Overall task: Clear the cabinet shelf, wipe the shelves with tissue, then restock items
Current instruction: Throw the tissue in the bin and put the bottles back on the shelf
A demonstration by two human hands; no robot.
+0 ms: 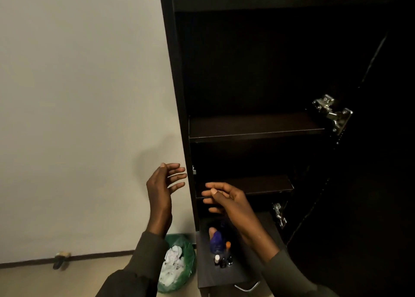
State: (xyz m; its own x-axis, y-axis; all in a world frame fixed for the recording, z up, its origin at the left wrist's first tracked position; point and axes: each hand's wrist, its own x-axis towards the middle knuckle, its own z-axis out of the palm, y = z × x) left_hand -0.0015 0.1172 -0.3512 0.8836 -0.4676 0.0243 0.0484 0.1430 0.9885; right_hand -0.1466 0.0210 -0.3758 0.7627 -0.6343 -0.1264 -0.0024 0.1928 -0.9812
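Note:
A tall dark cabinet (177, 76) stands open against a pale wall. Its middle shelf (256, 128) and the lower shelf (267, 183) are bare. My left hand (162, 188) hovers beside the cabinet's left edge with fingers spread, holding nothing. My right hand (226, 201) is raised in front of the lower shelf, fingers loosely extended, and it holds nothing too. Below my right hand, several small bottles (222, 259) and a purple item (216, 240) stand on a dark pulled-out surface (226, 276).
A green bin (189, 255) lined with a bag and filled with crumpled white tissue sits on the floor left of the cabinet. The cabinet door (370, 184) hangs open on the right with metal hinges (332, 110). A small dark object (60, 259) lies by the skirting.

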